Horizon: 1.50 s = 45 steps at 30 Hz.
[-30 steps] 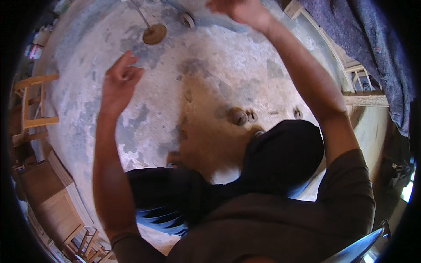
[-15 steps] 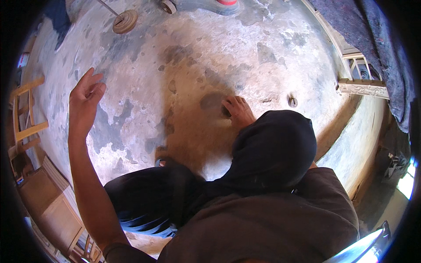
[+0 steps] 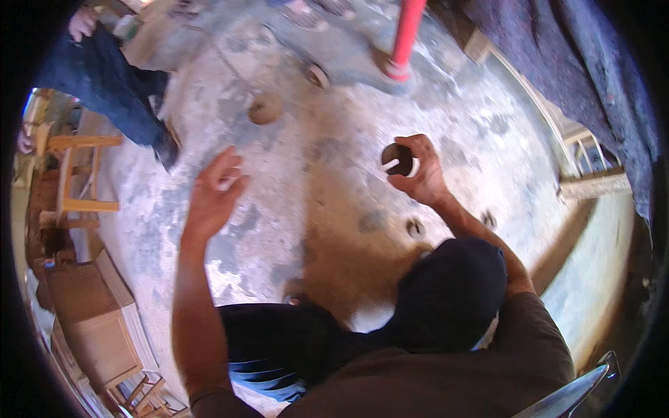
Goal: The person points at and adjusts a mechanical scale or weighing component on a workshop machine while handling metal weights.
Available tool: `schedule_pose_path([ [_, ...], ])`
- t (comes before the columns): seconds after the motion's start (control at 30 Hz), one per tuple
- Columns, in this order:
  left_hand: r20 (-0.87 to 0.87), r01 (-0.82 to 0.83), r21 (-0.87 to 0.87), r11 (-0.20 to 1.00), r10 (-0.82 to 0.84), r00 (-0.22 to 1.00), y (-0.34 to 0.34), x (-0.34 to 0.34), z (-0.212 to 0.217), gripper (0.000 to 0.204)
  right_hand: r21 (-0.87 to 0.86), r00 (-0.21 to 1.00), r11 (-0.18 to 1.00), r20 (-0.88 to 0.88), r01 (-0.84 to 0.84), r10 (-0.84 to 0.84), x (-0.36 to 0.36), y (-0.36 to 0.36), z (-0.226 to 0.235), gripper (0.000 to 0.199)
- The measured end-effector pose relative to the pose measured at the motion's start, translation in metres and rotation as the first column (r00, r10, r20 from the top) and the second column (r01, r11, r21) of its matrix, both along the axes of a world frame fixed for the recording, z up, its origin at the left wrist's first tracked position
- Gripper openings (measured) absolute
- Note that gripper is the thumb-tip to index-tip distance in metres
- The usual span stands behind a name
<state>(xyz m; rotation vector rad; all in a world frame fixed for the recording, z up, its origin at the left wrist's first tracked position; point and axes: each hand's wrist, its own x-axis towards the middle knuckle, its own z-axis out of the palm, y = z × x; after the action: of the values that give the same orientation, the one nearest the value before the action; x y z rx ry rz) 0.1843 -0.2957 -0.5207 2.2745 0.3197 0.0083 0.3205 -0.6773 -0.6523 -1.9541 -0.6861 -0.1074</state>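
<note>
My right hand (image 3: 426, 171) is raised above the floor, thumb and fingers gripping a dark round disc (image 3: 399, 160) by its edge. A pale slot-like strip runs from the disc's left rim toward its middle. To the left my left hand (image 3: 219, 191) hangs in the air, its fingers loosely curled and apart with nothing in them. A small round slotted piece (image 3: 415, 228) lies on the floor below my right hand. Another small round piece (image 3: 489, 220) is beside my right forearm. Farther off lies a tan round disc (image 3: 265, 109), blurred, with a thin rod running from it.
A red pole (image 3: 405, 35) rises from a grey base at the top. At the upper left stands another person in dark blue trousers (image 3: 104, 83). Wooden frames (image 3: 90, 205) and a wooden panel (image 3: 104, 341) line the left; dark cloth (image 3: 557, 70) hangs at the right.
My right hand has come up off the floor with the dark disc in it. The view has shifted, bringing the red pole and the other person further in. My left hand stays raised.
</note>
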Motion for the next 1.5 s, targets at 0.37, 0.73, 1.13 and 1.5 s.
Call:
schedule_pose_path([
  [0.37, 0.197, -0.092, -0.140, 0.986, 0.119, 0.973, -0.007, 0.028, 0.018, 0.064, -0.346, 0.937, 0.927, 0.251, -0.149, 0.244, 0.054, 0.153, 0.172, 0.050],
  [0.73, 0.277, -0.166, -0.553, 0.817, 0.368, 0.888, -0.005, 0.086, -0.033, 0.075, -0.378, 0.956, 0.925, 0.279, 0.028, 0.086, 0.060, 0.232, 0.171, 0.052],
  [1.13, 0.224, -0.114, -0.753, 0.648, 0.416, 0.881, -0.020, 0.091, -0.026, 0.078, -0.267, 0.963, 0.964, 0.256, -0.014, 0.085, 0.058, 0.238, 0.166, 0.037],
  [1.5, 0.289, -0.159, -0.655, 0.738, 0.440, 0.850, -0.007, 0.075, -0.036, 0.085, -0.212, 0.884, 0.926, 0.292, -0.311, 0.364, 0.048, 0.229, 0.132, 0.056],
])
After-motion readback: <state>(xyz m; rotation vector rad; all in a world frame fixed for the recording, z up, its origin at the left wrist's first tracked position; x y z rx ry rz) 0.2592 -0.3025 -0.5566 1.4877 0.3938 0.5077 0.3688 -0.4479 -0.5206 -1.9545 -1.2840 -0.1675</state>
